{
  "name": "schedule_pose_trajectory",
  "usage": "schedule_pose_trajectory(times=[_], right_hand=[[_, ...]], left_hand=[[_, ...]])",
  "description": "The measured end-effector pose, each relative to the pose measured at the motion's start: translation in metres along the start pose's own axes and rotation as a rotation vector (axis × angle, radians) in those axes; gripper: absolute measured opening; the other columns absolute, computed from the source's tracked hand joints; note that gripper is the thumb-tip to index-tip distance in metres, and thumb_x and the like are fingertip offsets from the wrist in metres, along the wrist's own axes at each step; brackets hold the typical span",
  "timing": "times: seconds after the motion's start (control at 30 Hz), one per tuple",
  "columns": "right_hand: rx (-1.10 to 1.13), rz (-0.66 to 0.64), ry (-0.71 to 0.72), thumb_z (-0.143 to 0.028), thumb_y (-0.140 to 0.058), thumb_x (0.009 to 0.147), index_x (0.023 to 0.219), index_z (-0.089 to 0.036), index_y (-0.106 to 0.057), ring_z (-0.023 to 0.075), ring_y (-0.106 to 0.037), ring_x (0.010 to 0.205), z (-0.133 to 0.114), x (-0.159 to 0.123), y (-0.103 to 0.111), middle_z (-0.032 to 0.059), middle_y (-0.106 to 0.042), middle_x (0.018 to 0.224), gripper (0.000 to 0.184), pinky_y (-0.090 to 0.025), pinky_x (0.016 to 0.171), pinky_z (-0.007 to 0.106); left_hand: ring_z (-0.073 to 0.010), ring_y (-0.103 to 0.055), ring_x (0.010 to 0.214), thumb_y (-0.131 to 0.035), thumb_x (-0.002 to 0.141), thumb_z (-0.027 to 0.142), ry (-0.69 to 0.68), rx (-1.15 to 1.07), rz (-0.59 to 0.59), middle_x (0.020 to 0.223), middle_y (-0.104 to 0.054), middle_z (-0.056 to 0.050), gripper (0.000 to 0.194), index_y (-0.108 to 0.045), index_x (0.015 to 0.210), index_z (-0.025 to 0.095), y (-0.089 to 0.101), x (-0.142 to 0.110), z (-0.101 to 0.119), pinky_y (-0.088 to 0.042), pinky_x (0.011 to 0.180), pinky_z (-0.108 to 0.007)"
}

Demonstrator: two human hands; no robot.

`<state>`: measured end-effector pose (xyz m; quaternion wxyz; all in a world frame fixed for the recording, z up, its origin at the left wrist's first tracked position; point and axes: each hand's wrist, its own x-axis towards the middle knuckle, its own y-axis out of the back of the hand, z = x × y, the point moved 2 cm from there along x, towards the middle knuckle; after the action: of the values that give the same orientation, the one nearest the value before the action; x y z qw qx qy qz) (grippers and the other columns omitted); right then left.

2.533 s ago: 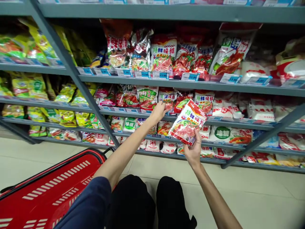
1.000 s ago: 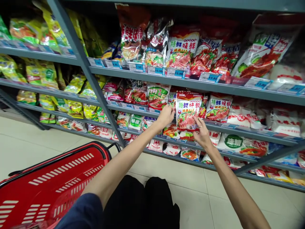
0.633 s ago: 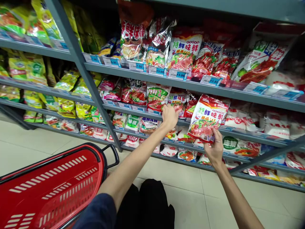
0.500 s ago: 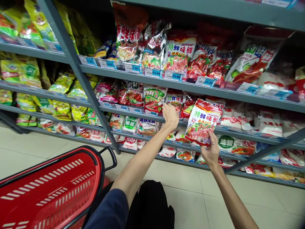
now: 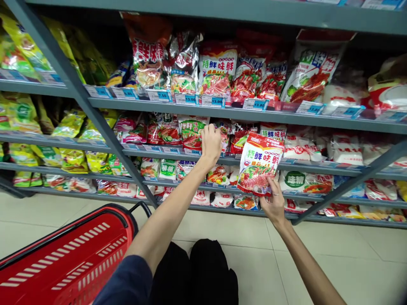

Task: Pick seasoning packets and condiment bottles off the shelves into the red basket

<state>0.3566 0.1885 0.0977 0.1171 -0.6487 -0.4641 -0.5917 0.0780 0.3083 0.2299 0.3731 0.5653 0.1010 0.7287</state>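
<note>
My right hand point(image 5: 274, 203) grips the lower right corner of a red-and-white seasoning packet point(image 5: 259, 163), thumb on its printed front. The packet leans a little to the right, in front of the shelves. My left hand point(image 5: 210, 144) is at the middle shelf with its fingers bent and close together. It covers part of a green-and-red packet point(image 5: 191, 132) and of a red-and-white packet point(image 5: 225, 134) standing there. The left fingertips face away from me, so what they hold, if anything, is hidden.
Grey shelves point(image 5: 178, 106) full of bagged seasonings run across the view, with price tags point(image 5: 213, 101) on their edges. Slanted posts point(image 5: 98, 123) divide them. A red shopping basket point(image 5: 70, 250) with a black rim stands at lower left on the tiled floor point(image 5: 343, 254).
The right hand keeps hold of the seasoning packet, which has tilted upright and back to a slant. My left hand has stayed at the same shelf, its fingers lately lifted slightly. The view has shifted.
</note>
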Motion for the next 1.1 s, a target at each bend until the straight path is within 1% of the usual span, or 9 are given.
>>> schedule_pose_trajectory(times=[0.1, 0.27, 0.47, 0.57, 0.63, 0.7, 0.83, 0.97, 1.1], right_hand=[[0.025, 0.005, -0.043, -0.003, -0.062, 0.081, 0.157, -0.03, -0.04, 0.0284, -0.056, 0.136, -0.01, -0.014, -0.001, 0.0097, -0.058, 0.145, 0.084, -0.051, 0.114, 0.048], [0.102, -0.001, -0.123, -0.006, -0.063, 0.083, 0.157, -0.028, -0.04, 0.0284, -0.057, 0.136, -0.035, -0.042, -0.026, 0.0105, -0.06, 0.143, 0.08, -0.052, 0.113, 0.047], [0.16, 0.088, -0.083, -0.006, -0.067, 0.082, 0.155, -0.028, -0.042, 0.0278, -0.062, 0.129, -0.065, -0.063, -0.052, 0.0107, -0.064, 0.135, 0.08, -0.056, 0.108, 0.045], [0.157, 0.114, -0.049, -0.005, -0.07, 0.081, 0.155, -0.028, -0.042, 0.0275, -0.062, 0.128, -0.068, -0.066, -0.047, 0.0097, -0.066, 0.131, 0.083, -0.058, 0.107, 0.042], [0.147, 0.112, -0.034, -0.005, -0.071, 0.08, 0.155, -0.028, -0.042, 0.0269, -0.063, 0.127, -0.067, -0.067, -0.04, 0.0094, -0.066, 0.13, 0.083, -0.059, 0.105, 0.04], [0.124, 0.101, -0.067, -0.007, -0.07, 0.081, 0.155, -0.028, -0.042, 0.0272, -0.062, 0.128, -0.065, -0.068, -0.033, 0.0102, -0.064, 0.133, 0.081, -0.059, 0.104, 0.04], [0.098, 0.085, -0.212, -0.013, -0.068, 0.085, 0.155, -0.026, -0.04, 0.0294, -0.059, 0.132, -0.067, -0.069, -0.021, 0.0143, -0.059, 0.137, 0.077, -0.061, 0.101, 0.043], [0.13, 0.051, -0.311, -0.015, -0.069, 0.085, 0.155, -0.026, -0.04, 0.0301, -0.056, 0.136, -0.077, -0.079, 0.001, 0.0158, -0.056, 0.143, 0.076, -0.064, 0.094, 0.04], [0.13, 0.019, -0.401, -0.014, -0.07, 0.085, 0.156, -0.029, -0.041, 0.0316, -0.053, 0.14, -0.092, -0.109, 0.036, 0.015, -0.056, 0.146, 0.078, -0.066, 0.091, 0.04]], left_hand=[[-0.0306, -0.058, 0.104, -0.048, 0.095, 0.009, -0.053, -0.047, 0.1, 0.103, -0.06, -0.014, 0.02, -0.068, 0.098, 0.015, 0.03, -0.034, -0.007, -0.05, 0.091, -0.048], [-0.0225, -0.059, 0.099, -0.048, 0.103, 0.022, 0.048, -0.195, 0.276, 0.102, -0.057, -0.01, 0.016, -0.064, 0.102, 0.019, 0.069, -0.129, -0.001, -0.051, 0.089, -0.038], [-0.0243, -0.052, 0.127, -0.041, 0.106, 0.04, 0.356, -0.533, 0.029, 0.121, -0.052, -0.013, 0.024, -0.056, 0.104, 0.022, 0.051, -0.194, 0.01, -0.044, 0.108, -0.04], [-0.0227, -0.06, 0.118, -0.041, 0.105, 0.048, 0.494, -0.803, -0.208, 0.116, -0.06, -0.01, 0.026, -0.05, 0.109, 0.024, 0.045, -0.205, 0.007, -0.051, 0.098, -0.036], [-0.0217, -0.063, 0.113, -0.038, 0.106, 0.046, 0.522, -0.831, -0.267, 0.113, -0.064, -0.009, 0.022, -0.047, 0.108, 0.025, 0.048, -0.204, 0.009, -0.053, 0.092, -0.034], [-0.0211, -0.061, 0.122, -0.034, 0.107, 0.039, 0.479, -0.697, -0.197, 0.126, -0.063, -0.01, 0.017, -0.045, 0.106, 0.026, 0.054, -0.19, 0.013, -0.052, 0.099, -0.035], [-0.0202, -0.045, 0.144, -0.028, 0.107, 0.026, 0.253, -0.371, 0.01, 0.151, -0.05, -0.013, 0.022, -0.05, 0.108, 0.026, 0.055, -0.122, 0.024, -0.044, 0.115, -0.042], [-0.0253, -0.039, 0.147, -0.032, 0.104, 0.017, 0.176, -0.22, 0.099, 0.156, -0.044, -0.014, 0.027, -0.055, 0.118, 0.023, 0.027, -0.058, 0.022, -0.038, 0.119, -0.053], [-0.0269, -0.038, 0.146, -0.034, 0.104, 0.018, 0.148, -0.243, 0.088, 0.158, -0.039, -0.016, 0.026, -0.057, 0.115, 0.019, -0.005, -0.058, 0.016, -0.037, 0.119, -0.054]])
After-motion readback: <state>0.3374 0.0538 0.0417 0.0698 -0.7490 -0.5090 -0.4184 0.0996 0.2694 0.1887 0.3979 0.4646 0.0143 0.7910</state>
